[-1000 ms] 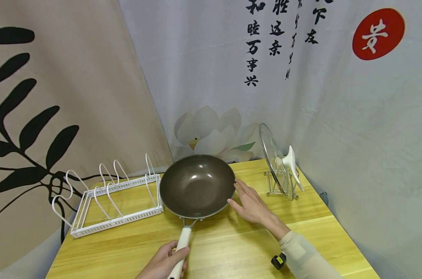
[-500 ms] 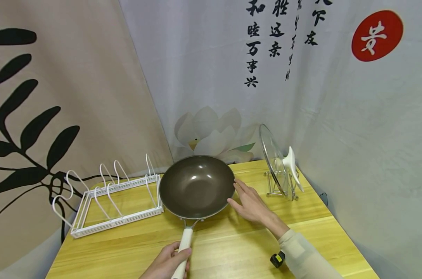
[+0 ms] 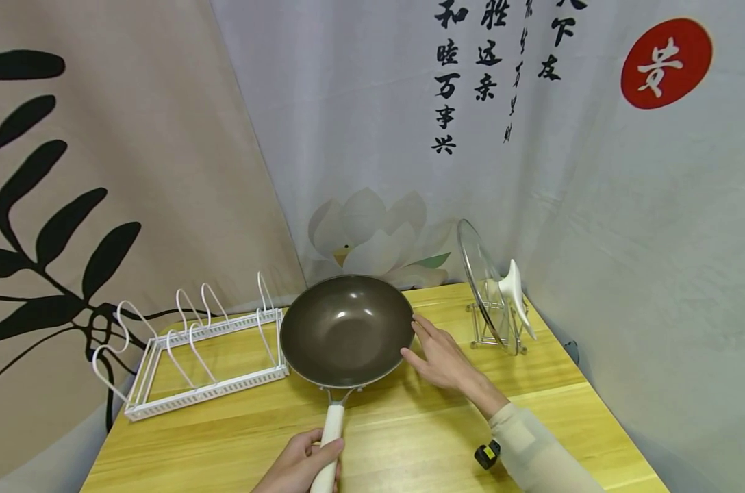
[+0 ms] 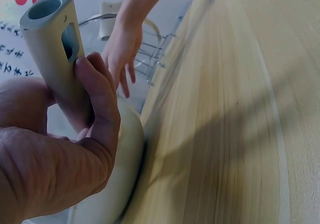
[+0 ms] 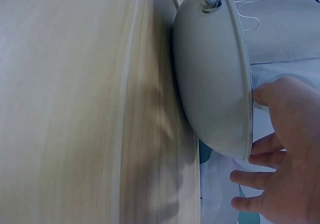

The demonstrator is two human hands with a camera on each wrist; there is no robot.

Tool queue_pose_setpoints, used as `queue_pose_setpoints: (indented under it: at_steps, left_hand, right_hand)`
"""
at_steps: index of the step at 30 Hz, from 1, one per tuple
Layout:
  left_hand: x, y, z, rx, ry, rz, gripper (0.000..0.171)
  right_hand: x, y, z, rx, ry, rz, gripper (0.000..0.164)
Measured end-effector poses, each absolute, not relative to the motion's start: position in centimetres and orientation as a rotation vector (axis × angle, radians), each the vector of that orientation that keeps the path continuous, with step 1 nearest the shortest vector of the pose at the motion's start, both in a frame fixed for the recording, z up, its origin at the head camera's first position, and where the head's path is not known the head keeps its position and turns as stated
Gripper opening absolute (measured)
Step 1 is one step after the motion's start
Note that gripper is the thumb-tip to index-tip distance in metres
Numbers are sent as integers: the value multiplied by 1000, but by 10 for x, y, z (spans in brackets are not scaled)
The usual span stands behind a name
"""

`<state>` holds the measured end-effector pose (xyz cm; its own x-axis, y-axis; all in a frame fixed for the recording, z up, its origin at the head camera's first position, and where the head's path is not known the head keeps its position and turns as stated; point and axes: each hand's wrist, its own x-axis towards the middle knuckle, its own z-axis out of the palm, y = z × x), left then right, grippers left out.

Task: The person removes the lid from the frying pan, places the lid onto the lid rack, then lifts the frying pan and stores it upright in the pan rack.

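Note:
A wok [image 3: 348,332] with a dark brown inside and a pale outside [image 5: 210,74] rests on the wooden table, its white handle [image 3: 331,431] toward me. My left hand [image 3: 298,462] grips that handle; in the left wrist view the fingers of the left hand [image 4: 75,154] curl round it below the hollow end. At the wok's right rim is my right hand [image 3: 440,359]. Its fingers are fairly straight, and in the right wrist view the thumb and some fingertips of the right hand [image 5: 295,144] touch the rim edge.
Left of the wok stands a white rack [image 3: 209,390] with upright loops, close to the wok's rim. A wire stand [image 3: 486,332] at the back right holds a glass lid [image 3: 480,274] with a white handle [image 3: 517,294]. A small black-and-yellow object [image 3: 487,454] sits by the right sleeve.
The wok's handle has swung slightly to the right with my left hand, and the bowl has shifted a little left. My right hand has stayed at the rim.

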<state>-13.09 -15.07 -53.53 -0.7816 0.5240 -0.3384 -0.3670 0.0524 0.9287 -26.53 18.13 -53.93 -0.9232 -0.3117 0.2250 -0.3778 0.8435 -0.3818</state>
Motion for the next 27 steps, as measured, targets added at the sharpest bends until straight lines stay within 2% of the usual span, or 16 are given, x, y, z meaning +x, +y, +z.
queue_pose_setpoints:
  at_steps: [6, 15, 20, 27]
  left_hand:
    - [-132, -148, -537, 167, 1686, 1797, 67]
    - [-134, -143, -540, 156, 1665, 1797, 58]
    - [-134, -141, -540, 154, 1659, 1799, 62]
    - [-130, -137, -541, 184, 1652, 1810, 55]
  right_hand:
    - [-269, 181, -539, 542, -2873, 651, 71]
    - [-272, 182, -539, 545, -2875, 677, 70]
    - [-273, 182, -539, 543, -2887, 698, 70]
    - [-274, 182, -539, 533, -2897, 712, 70]
